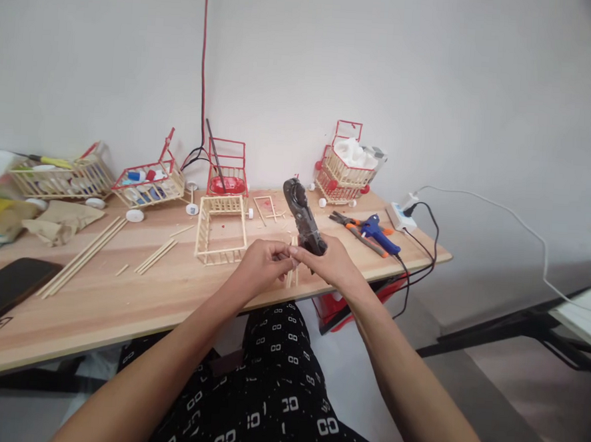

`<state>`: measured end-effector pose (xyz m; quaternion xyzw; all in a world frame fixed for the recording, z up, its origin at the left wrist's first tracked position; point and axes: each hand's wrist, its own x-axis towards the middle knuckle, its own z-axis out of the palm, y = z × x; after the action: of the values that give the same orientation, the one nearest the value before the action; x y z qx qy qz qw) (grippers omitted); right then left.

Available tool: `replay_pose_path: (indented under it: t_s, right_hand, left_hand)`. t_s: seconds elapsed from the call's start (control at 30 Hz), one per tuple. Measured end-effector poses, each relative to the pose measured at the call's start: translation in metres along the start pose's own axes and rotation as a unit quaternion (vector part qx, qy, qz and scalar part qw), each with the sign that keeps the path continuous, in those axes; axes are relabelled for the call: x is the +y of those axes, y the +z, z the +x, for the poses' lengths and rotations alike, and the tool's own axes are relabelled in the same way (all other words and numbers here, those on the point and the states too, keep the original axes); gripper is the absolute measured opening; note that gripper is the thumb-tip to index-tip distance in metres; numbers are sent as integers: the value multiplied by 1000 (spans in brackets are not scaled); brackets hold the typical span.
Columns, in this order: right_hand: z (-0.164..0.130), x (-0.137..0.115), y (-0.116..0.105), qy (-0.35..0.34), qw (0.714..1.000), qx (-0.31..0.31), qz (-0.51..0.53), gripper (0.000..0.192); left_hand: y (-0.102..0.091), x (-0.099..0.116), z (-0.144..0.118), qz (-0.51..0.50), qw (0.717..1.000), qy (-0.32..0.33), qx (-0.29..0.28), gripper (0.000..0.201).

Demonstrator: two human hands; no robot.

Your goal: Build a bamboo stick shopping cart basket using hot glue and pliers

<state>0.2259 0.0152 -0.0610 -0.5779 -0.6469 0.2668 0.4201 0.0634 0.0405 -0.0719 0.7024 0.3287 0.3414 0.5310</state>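
Observation:
My right hand (330, 258) is wrapped around a black hand tool (303, 215) with a bulky, notched upper end that points up and away from me. Its exact kind is not clear. Close beside it, my left hand (267, 262) has its fingertips pinched together, almost touching the right thumb; whatever lies between them is too small to make out. Short thin wooden sticks (292, 279) show just under the fingertips, near the table's front edge. Left of my hands stands an open wooden stick frame (201, 232) shaped like a basket.
Several small stick-built carts (345, 177) stand along the wall. Pliers (355, 232) and a blue glue gun (379, 234) lie at right by a power strip (400, 217). Loose sticks (83, 255), crumpled brown paper (62, 220) and a phone (11, 290) lie at left.

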Motion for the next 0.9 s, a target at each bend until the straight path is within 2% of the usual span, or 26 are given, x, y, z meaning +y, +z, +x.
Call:
replay_pose_path:
  t_s: [0.17,0.33,0.43,0.57,0.67,0.73,0.8,0.9]
  right_hand:
    - [0,1,3,-8,999,33,-15,28]
    - [2,-2,-7,4,998,61,-2,30]
    - [3,-6,-21,27,995,98,13,33]
    - [6,-6,-36,53,990,113,64,37]
    - [8,-2,-38,40,988,113,98,37]
    - [8,0,-37,33,988,110,104,37]
    - [8,0,-35,28,989,104,104,37]
    - [7,-3,-32,29,990,101,94,37]
  left_hand:
    - [1,0,3,47,999,19,-5,19]
    - [2,-2,4,171,985,31,-14,35]
    - [4,-7,4,271,960,66,-15,34]
    - [6,-17,6,358,925,116,40,26]
    - [5,-22,10,428,890,138,75,24]
    - [4,-24,13,449,877,143,95,24]
    - [2,-23,14,427,882,153,129,25]
    - [1,-17,13,322,916,161,175,25]
